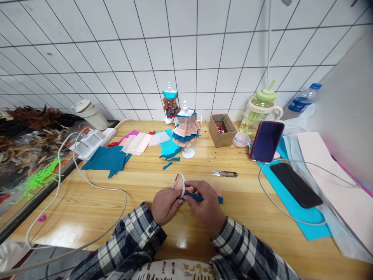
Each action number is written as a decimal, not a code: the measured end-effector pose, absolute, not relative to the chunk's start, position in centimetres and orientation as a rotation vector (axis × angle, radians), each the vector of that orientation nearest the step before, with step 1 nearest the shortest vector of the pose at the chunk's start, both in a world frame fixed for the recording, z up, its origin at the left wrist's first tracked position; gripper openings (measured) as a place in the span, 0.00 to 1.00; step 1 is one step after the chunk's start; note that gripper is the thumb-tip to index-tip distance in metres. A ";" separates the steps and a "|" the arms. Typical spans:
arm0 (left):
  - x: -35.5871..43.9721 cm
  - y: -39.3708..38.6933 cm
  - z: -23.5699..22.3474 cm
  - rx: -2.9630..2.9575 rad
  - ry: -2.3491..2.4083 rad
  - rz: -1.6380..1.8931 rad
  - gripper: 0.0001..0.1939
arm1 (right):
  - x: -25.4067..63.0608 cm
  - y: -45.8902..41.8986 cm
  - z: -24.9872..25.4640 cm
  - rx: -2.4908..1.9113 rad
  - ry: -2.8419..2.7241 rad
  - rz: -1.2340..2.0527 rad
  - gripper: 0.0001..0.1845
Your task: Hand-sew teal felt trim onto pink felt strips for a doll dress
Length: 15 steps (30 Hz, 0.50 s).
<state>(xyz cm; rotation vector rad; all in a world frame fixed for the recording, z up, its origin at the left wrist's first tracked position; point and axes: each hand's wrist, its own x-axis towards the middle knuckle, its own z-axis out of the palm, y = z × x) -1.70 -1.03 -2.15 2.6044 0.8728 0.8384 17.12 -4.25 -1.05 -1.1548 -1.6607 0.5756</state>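
Observation:
My left hand (166, 206) is closed, its thumb and fingers pinching the lower edge of a narrow white roll of tape (183, 182) that stands upright. From the other side, the thumb and index finger of my right hand (206, 204) close on the roll's right edge. Whether a loose tape end lies between these fingertips I cannot tell. Partly hidden beneath my right hand lie a teal strip (220, 200) and a peach piece (217, 189). Thread snips (224, 174) rest on the table beyond that hand.
A small dress form in ruffles (186, 128) stands ahead, another dressed form (170, 103) behind it. Left are teal cloth (103, 158) and a white cable (125, 194). Right are a cardboard box (223, 136), a propped phone (266, 140), a black phone (295, 184) and a jug (256, 112).

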 end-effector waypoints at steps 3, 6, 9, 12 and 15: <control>-1.6 -1.3 -2.0 2.598 0.763 0.886 0.22 | 17.1 -4.3 -1.1 -1.162 -1.659 0.580 0.16; -1.5 -1.5 -2.0 2.594 0.735 0.920 0.27 | 17.1 -4.3 -1.0 -1.164 -1.646 0.569 0.15; -1.4 -1.4 -2.0 2.601 0.740 0.924 0.26 | 17.2 -4.3 -0.8 -1.149 -1.597 0.521 0.14; -1.4 -1.2 -2.0 2.620 0.752 0.912 0.17 | 17.4 -4.2 -0.7 -1.088 -1.589 0.468 0.09; -1.5 -1.2 -1.9 2.647 0.800 0.933 0.10 | 17.4 -4.1 -0.8 -1.077 -1.609 0.484 0.10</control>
